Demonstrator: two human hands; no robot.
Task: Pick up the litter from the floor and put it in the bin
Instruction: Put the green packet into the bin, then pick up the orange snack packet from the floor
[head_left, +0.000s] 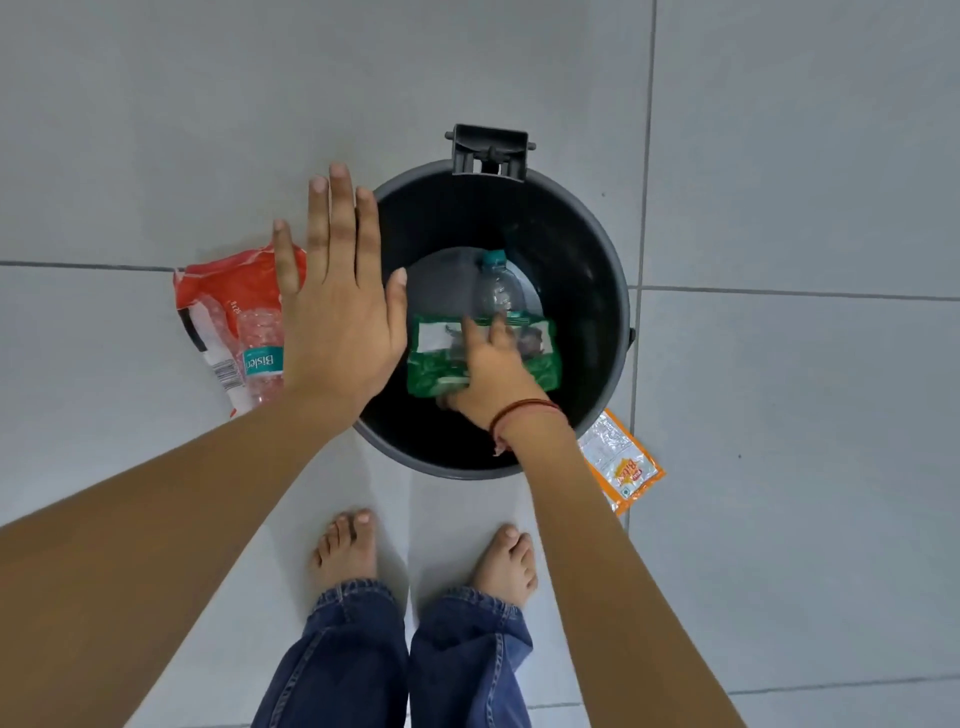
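A round black bin (571, 249) stands open on the grey tiled floor, seen from above. Inside it lies a clear plastic bottle (496, 288) with a teal cap. My right hand (498, 374) reaches into the bin, holding a green packet (436, 364) with the fingers on top and the thumb under its near edge. My left hand (337, 301) hovers flat with fingers spread over the bin's left rim, holding nothing. Left of the bin, a red and white packet (223, 296) and a crushed clear bottle (260, 353) lie on the floor, partly hidden by my left hand.
An orange and silver sachet (623, 462) lies on the floor at the bin's near right side. The bin's hinge bracket (491, 150) sticks out at its far rim. My bare feet (345, 545) stand just in front of the bin.
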